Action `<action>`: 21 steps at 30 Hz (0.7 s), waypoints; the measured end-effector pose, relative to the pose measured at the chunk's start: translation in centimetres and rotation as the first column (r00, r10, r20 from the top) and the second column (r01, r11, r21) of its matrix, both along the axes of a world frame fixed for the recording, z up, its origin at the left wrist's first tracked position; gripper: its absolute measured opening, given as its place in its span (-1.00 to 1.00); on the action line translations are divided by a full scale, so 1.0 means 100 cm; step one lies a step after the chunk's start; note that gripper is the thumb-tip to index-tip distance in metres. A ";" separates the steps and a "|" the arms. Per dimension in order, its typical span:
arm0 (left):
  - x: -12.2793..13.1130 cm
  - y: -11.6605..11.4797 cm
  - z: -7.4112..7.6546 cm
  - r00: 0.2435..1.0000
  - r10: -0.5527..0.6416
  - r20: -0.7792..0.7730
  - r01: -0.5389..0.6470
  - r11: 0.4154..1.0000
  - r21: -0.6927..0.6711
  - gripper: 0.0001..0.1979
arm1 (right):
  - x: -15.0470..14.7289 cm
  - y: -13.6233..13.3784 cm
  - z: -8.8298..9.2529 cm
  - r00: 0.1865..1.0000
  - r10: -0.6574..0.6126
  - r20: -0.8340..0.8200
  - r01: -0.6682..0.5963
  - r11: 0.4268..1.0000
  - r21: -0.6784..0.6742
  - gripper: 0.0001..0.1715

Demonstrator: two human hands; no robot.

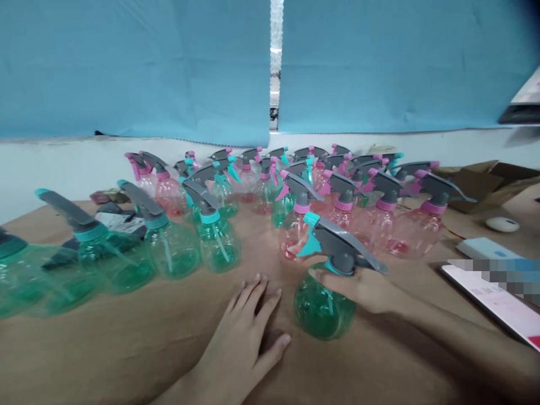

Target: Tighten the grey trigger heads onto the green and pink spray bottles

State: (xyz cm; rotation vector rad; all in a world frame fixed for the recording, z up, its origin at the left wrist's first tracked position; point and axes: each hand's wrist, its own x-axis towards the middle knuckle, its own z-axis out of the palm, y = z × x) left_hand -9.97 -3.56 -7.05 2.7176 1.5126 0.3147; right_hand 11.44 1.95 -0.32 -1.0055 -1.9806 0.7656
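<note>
My right hand (358, 287) is wrapped round the neck of a green spray bottle (323, 312) with a grey and turquoise trigger head, its nozzle pointing left. That bottle stands upright or nearly so, at or just above the tabletop; I cannot tell which. Flat on the table to its left lies my left hand (244, 337), fingers spread and holding nothing. Beyond the left hand stands a clear green spray bottle (220, 247). Behind the held bottle is a pink spray bottle (291, 230) with a grey and pink head.
More green spray bottles (171, 253) line the left, and several pink ones (415, 228) stand in rows at the back right. On the right are a phone (485, 298), a white box (485, 247), a white mouse (502, 224) and an open cardboard box (476, 183). Blue sheeting (135, 67) covers the wall.
</note>
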 end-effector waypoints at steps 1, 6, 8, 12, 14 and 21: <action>0.000 0.000 0.000 1.000 0.000 0.002 0.000 1.000 0.003 -0.47 | -0.001 0.000 -0.001 0.999 0.027 -0.029 -0.028 0.999 -0.025 -0.85; 0.000 0.000 0.000 1.000 -0.008 -0.010 0.009 1.000 0.020 -0.46 | -0.003 0.003 -0.005 0.992 0.049 -0.117 -0.057 0.996 -0.072 -0.82; 0.000 0.001 -0.001 1.000 -0.016 -0.016 0.016 0.999 0.032 -0.46 | -0.004 0.004 -0.005 0.991 0.033 -0.128 -0.038 0.999 -0.033 -0.85; -0.001 0.002 -0.003 1.000 -0.019 -0.009 0.020 0.997 0.073 -0.45 | -0.006 0.004 -0.003 0.989 0.035 -0.140 -0.038 0.999 -0.013 -0.81; -0.001 0.003 -0.004 1.000 -0.022 0.000 0.022 0.996 0.081 -0.46 | -0.006 0.004 -0.004 0.991 0.034 -0.131 -0.037 0.999 -0.018 -0.75; -0.001 0.001 -0.004 1.000 -0.023 -0.006 0.023 0.997 0.071 -0.46 | -0.004 0.008 -0.016 0.996 -0.008 -0.088 0.012 0.999 0.042 -0.86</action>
